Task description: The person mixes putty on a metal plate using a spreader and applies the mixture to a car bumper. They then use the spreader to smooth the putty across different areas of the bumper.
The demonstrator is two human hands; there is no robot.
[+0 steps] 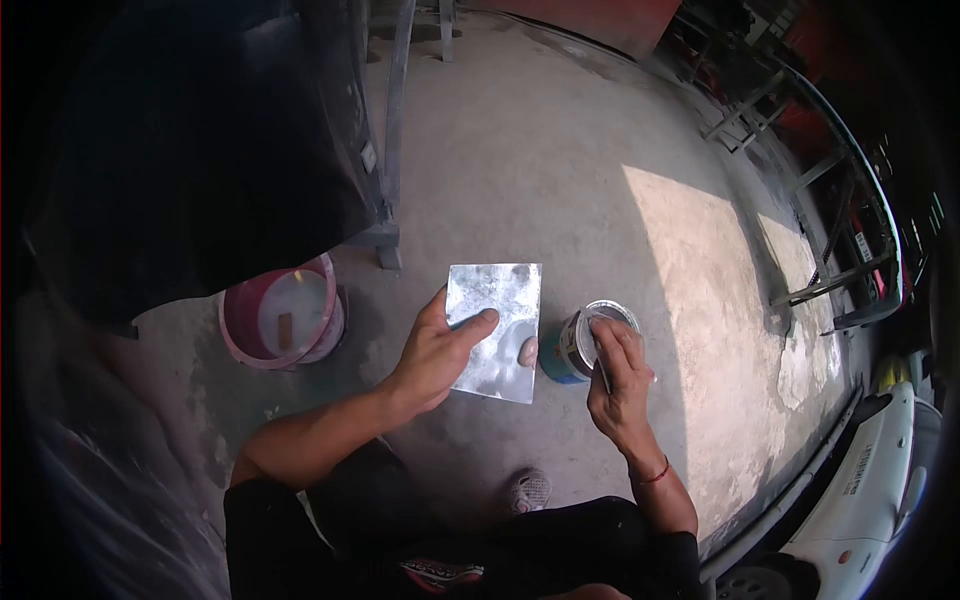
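My left hand (432, 355) grips a rectangular silvery metal plate (492, 375), thumb lying across its top face and the other fingers mostly hidden underneath. The plate is smeared with grey patches, and a small pale rounded lump (528, 350) shows at its right edge. To the right, my right hand (622, 375) is over an open can (567, 358) on the floor, fingers closed around a thin, flat grey piece (603, 368) like a scraper. The can has a blue-green label and a pale smeared rim. My fingers cover part of its mouth.
A pink bucket (237, 345) of cloudy water with a brown block (285, 331) in it stands on the left. Above it, a large dark panel (220, 170) rests by a metal stand (392, 130). Metal frames (830, 165) and a white vehicle part (860, 480) are on the right.
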